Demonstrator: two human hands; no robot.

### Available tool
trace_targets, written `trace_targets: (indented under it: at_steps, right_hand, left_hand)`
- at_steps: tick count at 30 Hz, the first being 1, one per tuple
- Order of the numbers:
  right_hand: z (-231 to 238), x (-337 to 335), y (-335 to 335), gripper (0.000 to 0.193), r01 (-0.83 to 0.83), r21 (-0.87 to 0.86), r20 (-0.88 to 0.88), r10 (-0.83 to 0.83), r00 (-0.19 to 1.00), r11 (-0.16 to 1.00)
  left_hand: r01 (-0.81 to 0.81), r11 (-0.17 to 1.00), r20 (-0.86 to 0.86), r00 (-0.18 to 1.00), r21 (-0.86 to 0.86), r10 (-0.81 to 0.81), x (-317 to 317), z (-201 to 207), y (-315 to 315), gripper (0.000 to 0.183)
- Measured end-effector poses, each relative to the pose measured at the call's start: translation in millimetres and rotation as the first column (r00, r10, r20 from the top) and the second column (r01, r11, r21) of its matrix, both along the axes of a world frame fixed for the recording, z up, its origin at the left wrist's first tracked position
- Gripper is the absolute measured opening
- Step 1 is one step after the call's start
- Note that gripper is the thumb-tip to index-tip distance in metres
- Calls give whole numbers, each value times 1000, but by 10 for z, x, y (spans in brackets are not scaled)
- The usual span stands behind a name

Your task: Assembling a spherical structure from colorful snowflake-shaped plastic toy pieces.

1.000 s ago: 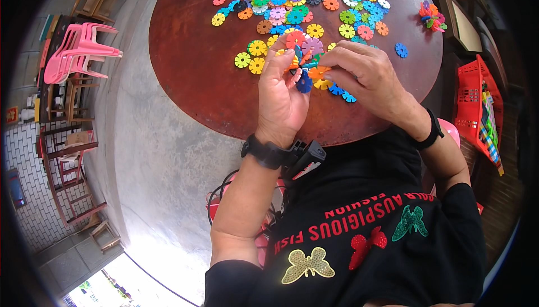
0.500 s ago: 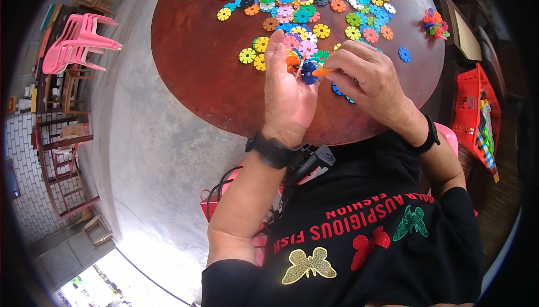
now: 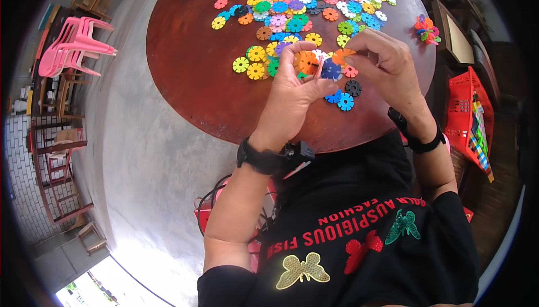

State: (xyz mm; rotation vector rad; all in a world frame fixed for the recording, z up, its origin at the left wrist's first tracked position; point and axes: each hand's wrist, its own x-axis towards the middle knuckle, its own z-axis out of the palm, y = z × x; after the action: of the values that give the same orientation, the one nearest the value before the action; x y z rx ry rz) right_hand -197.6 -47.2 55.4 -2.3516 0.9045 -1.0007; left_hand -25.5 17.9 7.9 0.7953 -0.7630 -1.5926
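Left hand (image 3: 291, 92): grips disc cluster (image 3: 330, 70) | right hand (image 3: 391, 66): pinches orange disc (image 3: 341, 56) | cluster between hands

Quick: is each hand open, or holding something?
Left hand: holding a cluster of colourful, notched plastic discs.
Right hand: pinching an orange, notched, round plastic disc.

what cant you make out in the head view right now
All in the head view:
How the cluster of discs joins inside: the left hand covers part.
Whether the orange disc in the right hand is slotted into the dark blue disc: they overlap.
The far side of the table: cut off by the top edge.
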Motion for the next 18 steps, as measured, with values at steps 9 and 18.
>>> trace_targets:
  at_steps: [9, 18]
  right_hand:
    - [100, -295, -32, 7, -137, 133, -43, 144, 989, 982]
    - [76, -387, -74, 23, -266, -90, -117, 255, 960, 960]
  left_hand:
    - [17, 998, 212, 977, -59, -4, -89, 0, -17, 50]
    - [-12, 984, 172, 984, -179, 43, -138, 1, 2, 53]
